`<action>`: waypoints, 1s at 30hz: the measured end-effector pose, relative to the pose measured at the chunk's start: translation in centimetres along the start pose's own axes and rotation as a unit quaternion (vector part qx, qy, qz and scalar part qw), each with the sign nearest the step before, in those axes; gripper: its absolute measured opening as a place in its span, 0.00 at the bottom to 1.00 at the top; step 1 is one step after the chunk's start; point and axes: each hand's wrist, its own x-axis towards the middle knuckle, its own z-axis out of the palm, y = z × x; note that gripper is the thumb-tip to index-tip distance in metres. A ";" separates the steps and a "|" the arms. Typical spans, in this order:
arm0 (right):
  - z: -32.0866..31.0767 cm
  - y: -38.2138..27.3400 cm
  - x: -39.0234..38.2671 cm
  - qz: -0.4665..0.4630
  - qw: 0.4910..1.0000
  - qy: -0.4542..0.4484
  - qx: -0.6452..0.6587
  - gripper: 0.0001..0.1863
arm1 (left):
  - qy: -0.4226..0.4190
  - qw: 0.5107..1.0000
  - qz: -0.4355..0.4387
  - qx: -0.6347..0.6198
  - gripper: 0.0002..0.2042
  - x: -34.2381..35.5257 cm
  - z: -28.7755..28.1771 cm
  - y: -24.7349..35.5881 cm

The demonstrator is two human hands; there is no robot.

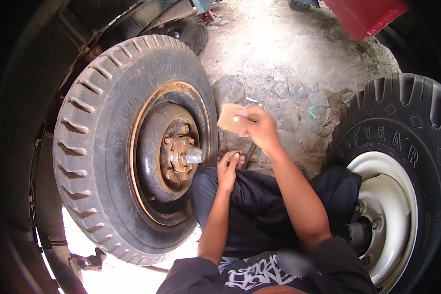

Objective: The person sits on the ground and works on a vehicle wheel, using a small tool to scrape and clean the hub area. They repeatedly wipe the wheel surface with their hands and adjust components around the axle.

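Landmark: the bare metal shaft end [195, 155]. Largest first, we note a lug-treaded truck tyre [108, 147] encircling it on the left. A white-rimmed truck wheel [389, 210] stands well to its right, past the person's knees. Directly behind the shaft end, we see a rusty bolted hub [174, 156], from which the shaft's axis points rightward.

The right hand [260, 128] is to the right of the shaft end and beyond it, fingers pinched closed on the near edge of a flat tan piece [228, 118]. The left hand [228, 169], just right of the shaft end, is nearer to it in our view; its fingers are curled, and we cannot tell whether they hold anything.

Key relation: the tan piece extends leftward from the right fingers, beyond the shaft end and apart from it. Its outline is blurred and nearly square, so we record no long axis.
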 end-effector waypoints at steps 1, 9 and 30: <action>-0.9 -0.9 -1.9 -0.009 1.000 -0.004 -0.027 0.13 | -0.013 0.999 -0.009 -0.039 0.15 -0.4 -0.4 0.3; -4.7 6.7 -6.8 0.026 0.978 0.120 -0.167 0.13 | -0.149 0.978 -0.077 -0.123 0.23 -0.9 0.5 1.1; -3.3 7.9 -6.3 0.073 0.946 0.099 -0.300 0.16 | 0.047 0.998 -0.036 0.024 0.14 0.4 1.0 -1.1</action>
